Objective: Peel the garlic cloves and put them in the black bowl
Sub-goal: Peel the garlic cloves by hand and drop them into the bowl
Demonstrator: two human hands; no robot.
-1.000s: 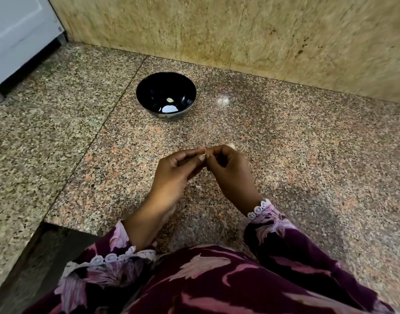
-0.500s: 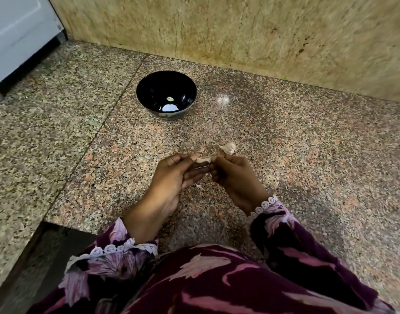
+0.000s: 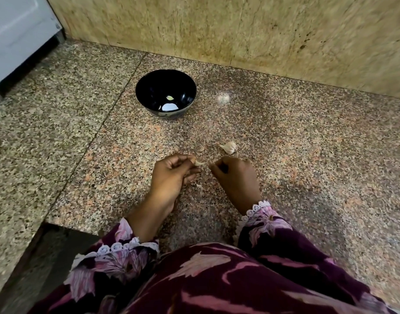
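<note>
Head view, left to right: a white cabinet [image 3: 18, 35] stands at the far left edge, above a speckled granite floor [image 3: 307, 155] that runs up to a beige stone wall [image 3: 262, 30]. Left of centre, near the wall, sits the black bowl [image 3: 149, 87], upright, with one small pale garlic clove [image 3: 170, 98] lying inside it beside a bright reflection. Nearer the camera, the left hand [image 3: 172, 175] has its fingers curled and pinches a pale garlic clove [image 3: 198, 163] between thumb and fingertips, the clove's tip poking out to the right. Just beside it, the right hand [image 3: 236, 175] is curled as well, its thumb and forefinger pressed together at the tip; whether a scrap of skin sits between them is too small to tell. The two hands are close but apart. Beyond the right hand, another unpeeled garlic clove [image 3: 229, 147] lies on the granite. Purple floral sleeves [image 3: 264, 220] with white lace cuffs cover both wrists.
</note>
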